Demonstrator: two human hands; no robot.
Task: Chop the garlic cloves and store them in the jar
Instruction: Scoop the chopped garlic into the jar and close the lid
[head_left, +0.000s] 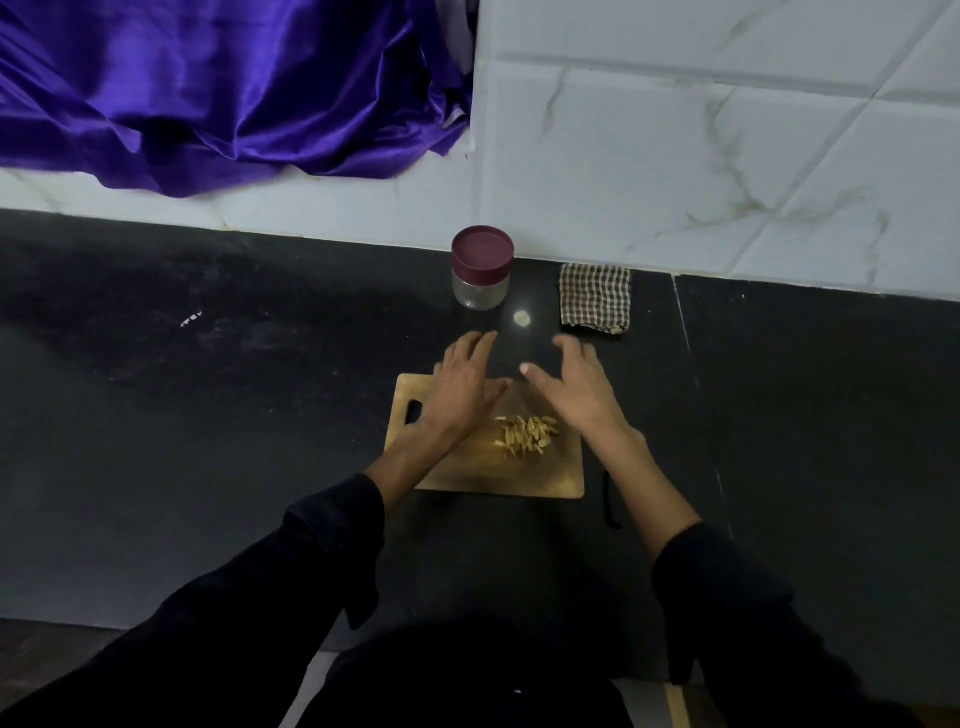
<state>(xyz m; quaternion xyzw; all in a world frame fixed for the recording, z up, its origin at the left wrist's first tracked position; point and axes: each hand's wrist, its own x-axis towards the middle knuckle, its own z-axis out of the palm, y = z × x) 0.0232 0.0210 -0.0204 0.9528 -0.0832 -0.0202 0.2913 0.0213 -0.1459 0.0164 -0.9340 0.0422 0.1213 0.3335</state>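
Reaching toward the upper middle of the frame, the left hand (464, 387) and right hand (575, 391) hover over the far edge of the cutting board (550, 475), fingers spread wide and holding nothing, probably heading for the jar (480, 270). It stands upright on the dark desk (208, 415) just above them, lid on, long axis vertical. Chopped garlic (525, 435) lies piled at the board's centre, its slivers mostly pointing up-frame, seemingly gathered for scooping. A checked cloth (596, 297) lies right of the jar.
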